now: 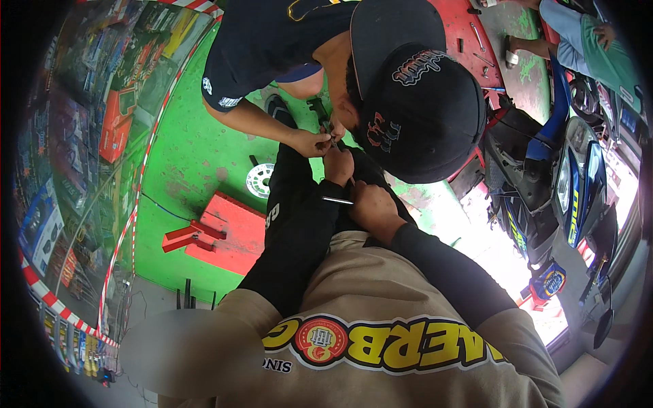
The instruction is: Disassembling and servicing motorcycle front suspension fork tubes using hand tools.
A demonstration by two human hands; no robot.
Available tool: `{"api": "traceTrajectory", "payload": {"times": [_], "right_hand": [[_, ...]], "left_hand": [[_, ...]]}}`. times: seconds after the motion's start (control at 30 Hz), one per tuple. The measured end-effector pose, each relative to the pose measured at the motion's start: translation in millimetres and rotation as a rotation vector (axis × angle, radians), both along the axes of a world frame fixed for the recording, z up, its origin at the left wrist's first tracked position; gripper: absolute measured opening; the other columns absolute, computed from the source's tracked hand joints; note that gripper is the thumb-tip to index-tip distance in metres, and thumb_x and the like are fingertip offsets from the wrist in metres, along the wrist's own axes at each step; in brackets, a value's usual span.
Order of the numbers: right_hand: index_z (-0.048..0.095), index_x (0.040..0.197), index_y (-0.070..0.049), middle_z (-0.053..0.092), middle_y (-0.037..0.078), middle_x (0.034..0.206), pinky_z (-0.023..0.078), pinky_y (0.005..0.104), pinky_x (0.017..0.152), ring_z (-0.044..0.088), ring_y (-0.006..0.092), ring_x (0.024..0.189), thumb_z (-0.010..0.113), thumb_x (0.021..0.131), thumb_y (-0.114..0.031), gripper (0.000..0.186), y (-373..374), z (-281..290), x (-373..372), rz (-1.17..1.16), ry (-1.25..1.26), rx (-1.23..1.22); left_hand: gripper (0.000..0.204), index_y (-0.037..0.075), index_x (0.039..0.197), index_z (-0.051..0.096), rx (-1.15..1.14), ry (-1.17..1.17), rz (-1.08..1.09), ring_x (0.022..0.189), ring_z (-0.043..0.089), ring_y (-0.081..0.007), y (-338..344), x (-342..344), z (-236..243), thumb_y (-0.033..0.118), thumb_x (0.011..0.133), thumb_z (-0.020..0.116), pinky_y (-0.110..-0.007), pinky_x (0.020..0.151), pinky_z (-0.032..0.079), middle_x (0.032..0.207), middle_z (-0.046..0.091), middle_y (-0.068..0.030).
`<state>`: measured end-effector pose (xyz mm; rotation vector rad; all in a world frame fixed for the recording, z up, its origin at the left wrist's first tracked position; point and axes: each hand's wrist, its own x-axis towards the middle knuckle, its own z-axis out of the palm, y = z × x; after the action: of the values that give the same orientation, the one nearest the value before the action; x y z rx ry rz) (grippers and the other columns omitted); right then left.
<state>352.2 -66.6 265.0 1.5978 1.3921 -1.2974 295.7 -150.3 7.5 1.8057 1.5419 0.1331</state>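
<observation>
My left hand point(338, 166) is closed, over my lap, right beside a co-worker's hand point(313, 143); whatever its fingers grip is too small and covered to name. Close behind it, my right hand point(373, 206) is wrapped round a slim silver rod-like tool point(337, 200), whose bright end sticks out to the left. The co-worker, in a black cap point(422, 112), bends over from the front with both hands meeting mine. A dark metal part point(317, 107) shows just beyond those hands.
On the green floor lie a round, silver, perforated disc point(259, 181) and a red box-like stand point(228, 231). A glass display case point(88, 156) with packaged goods lines the left. To the right stands a blue and black motorcycle point(568, 183); tools lie on a red surface point(469, 41) ahead.
</observation>
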Motion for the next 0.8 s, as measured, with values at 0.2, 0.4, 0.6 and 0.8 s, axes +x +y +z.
{"api": "traceTrajectory", "payload": {"times": [0.2,0.4,0.6,0.8], "right_hand": [[0.064,0.103,-0.003,0.070,0.024,0.094,0.054,0.0503,0.082,0.069,0.0406,0.091,0.058,0.084,-0.018,0.025,3.9,3.5,-1.5,0.017,0.032,0.003],[0.065,0.103,-0.002,0.070,0.023,0.094,0.055,0.0496,0.081,0.069,0.0404,0.091,0.058,0.083,-0.016,0.025,1.7,-0.8,-0.1,0.003,-0.017,-0.011],[0.064,0.100,0.000,0.070,0.025,0.091,0.055,0.0495,0.080,0.069,0.0413,0.089,0.058,0.084,-0.016,0.024,5.1,3.3,-2.2,0.015,0.049,0.023],[0.064,0.101,0.000,0.070,0.024,0.091,0.055,0.0496,0.080,0.069,0.0408,0.088,0.057,0.084,-0.016,0.024,0.7,-2.6,-0.1,0.000,0.006,0.006]], "left_hand": [[0.015,0.003,0.061,0.067,0.067,0.027,0.005,0.060,0.065,-0.0357,-3.4,1.5,-3.3,0.009,0.074,0.063,-0.046,0.052,0.049,0.061,0.061,-0.0192],[0.019,0.002,0.061,0.067,0.014,0.014,0.058,0.062,0.065,-0.0356,11.0,0.5,17.3,0.010,0.077,0.062,-0.045,0.055,0.048,0.062,0.062,-0.0195],[0.024,-0.001,0.065,0.067,-0.183,-0.017,0.095,0.068,0.067,-0.0398,11.0,-1.9,14.6,0.010,0.084,0.058,-0.049,0.062,0.052,0.070,0.065,-0.0219],[0.016,0.001,0.067,0.071,-0.306,-0.049,0.415,0.069,0.069,-0.0363,11.6,6.1,17.2,0.012,0.077,0.064,-0.047,0.066,0.054,0.064,0.066,-0.0183]]}}
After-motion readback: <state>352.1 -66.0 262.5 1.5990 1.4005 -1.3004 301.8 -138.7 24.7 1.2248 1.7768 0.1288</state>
